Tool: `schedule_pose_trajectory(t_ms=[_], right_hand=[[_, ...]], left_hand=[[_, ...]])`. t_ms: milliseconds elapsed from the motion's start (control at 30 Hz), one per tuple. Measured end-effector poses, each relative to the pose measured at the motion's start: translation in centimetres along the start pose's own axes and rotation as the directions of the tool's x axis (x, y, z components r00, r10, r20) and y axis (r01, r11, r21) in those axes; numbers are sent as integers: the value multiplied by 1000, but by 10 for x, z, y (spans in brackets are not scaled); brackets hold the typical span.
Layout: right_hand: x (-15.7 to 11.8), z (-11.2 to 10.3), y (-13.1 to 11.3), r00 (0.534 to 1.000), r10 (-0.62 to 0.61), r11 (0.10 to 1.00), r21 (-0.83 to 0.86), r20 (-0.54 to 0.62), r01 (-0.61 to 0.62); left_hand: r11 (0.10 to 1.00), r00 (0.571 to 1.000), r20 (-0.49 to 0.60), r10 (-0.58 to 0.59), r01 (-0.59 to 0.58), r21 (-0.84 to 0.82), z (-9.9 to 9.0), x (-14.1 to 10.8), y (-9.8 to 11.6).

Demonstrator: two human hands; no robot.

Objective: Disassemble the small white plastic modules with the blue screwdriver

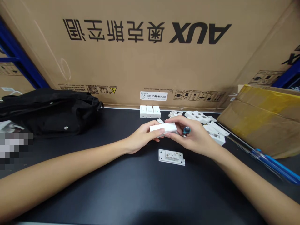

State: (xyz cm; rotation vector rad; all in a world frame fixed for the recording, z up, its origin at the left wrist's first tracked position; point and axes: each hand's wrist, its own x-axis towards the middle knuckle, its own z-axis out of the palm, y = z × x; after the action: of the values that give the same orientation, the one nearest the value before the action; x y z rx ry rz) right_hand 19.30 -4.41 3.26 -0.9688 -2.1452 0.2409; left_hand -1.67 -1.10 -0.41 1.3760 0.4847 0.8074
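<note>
Between my two hands is a small white plastic housing [167, 127], held above the dark table. My left hand [143, 135] grips its left end, thumb along the near side. The fingers of my right hand [191, 134] close on its right end. A dark blue, round-ended handle [187, 130] also sits in my right hand; the rest of that tool is hidden. Just below the hands, a flat white plastic base plate [172, 157] with a raised middle and corner holes lies on the table.
Three small white boxes [150, 111] stand in a row at the back. White plastic frames [198, 117] and covers lie behind my right hand. A black bag [58, 112] is at left; a taped carton [262, 122] and blue pens [276, 164] at right. A large carton [131, 65] walls the back.
</note>
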Motion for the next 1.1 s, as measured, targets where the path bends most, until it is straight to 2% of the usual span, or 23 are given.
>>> schedule_pose_trajectory(t_ms=[133,267,467,600,733,867,1100], right_hand=[[0,-1,-7,998,15,992,121,67,-23],[1,-2,-14,979,99,959,247,177,-142],[1,-2,-16,919,221,871,357,325,-336],[1,-3,-13,878,248,808,413,409,-421],[1,-4,-14,871,248,798,420,425,-433],[1,-3,-17,863,250,776,442,439,-450],[2,-1,-10,908,290,789,461,303,-406]], left_hand=[[1000,999,35,29,-29,0,0,-1,1],[1000,999,48,8,-7,-14,1,-2,1],[999,995,99,-26,30,-45,-1,0,0],[998,988,152,-22,29,-49,-4,1,-1],[999,984,174,-31,38,-37,-4,0,-1],[993,980,181,-87,100,-65,-3,-1,1],[958,972,166,-169,201,-204,-6,1,2]])
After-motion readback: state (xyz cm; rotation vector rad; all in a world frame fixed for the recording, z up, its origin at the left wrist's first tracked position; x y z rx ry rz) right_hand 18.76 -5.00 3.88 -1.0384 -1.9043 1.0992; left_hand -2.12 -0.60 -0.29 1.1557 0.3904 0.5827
